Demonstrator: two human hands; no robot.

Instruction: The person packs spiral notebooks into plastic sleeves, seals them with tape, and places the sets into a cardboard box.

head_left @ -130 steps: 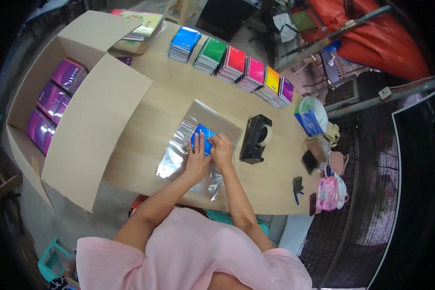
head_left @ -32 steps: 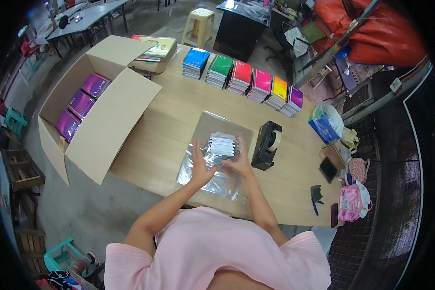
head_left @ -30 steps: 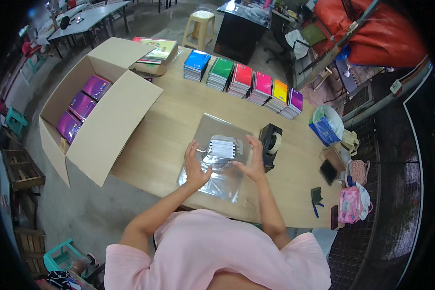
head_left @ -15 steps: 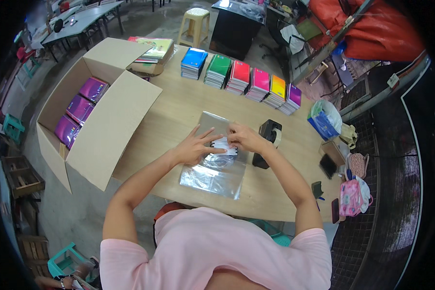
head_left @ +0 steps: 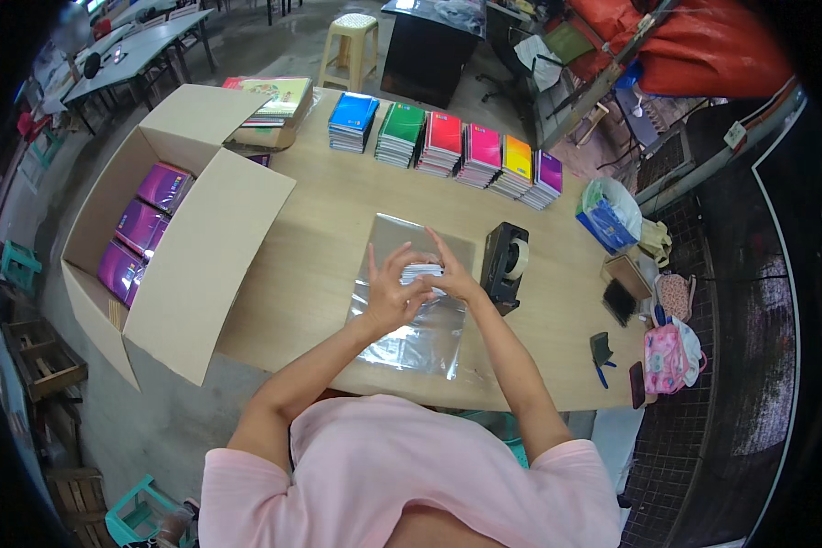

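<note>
A small stack of notebooks (head_left: 422, 273) wrapped in clear film lies on a sheet of clear plastic wrap (head_left: 417, 321) in the middle of the wooden table (head_left: 320, 228). My left hand (head_left: 388, 292) presses on the bundle's left side with fingers spread upward. My right hand (head_left: 449, 272) rests on its right side, fingers raised and touching the left hand. The hands hide most of the bundle. A black tape dispenser (head_left: 504, 265) stands just right of my right hand.
Stacks of coloured notebooks (head_left: 446, 146) line the table's far edge. An open cardboard box (head_left: 169, 228) holding purple packs (head_left: 142, 228) stands at the left. A blue-and-white bag (head_left: 605, 215), a phone (head_left: 619, 301) and a pink bag (head_left: 669, 356) are at the right end.
Earlier the blue cover showed under my hands; now the bundle shows its white edges. My hands have stayed together on top of it, and the view has shifted slightly.
</note>
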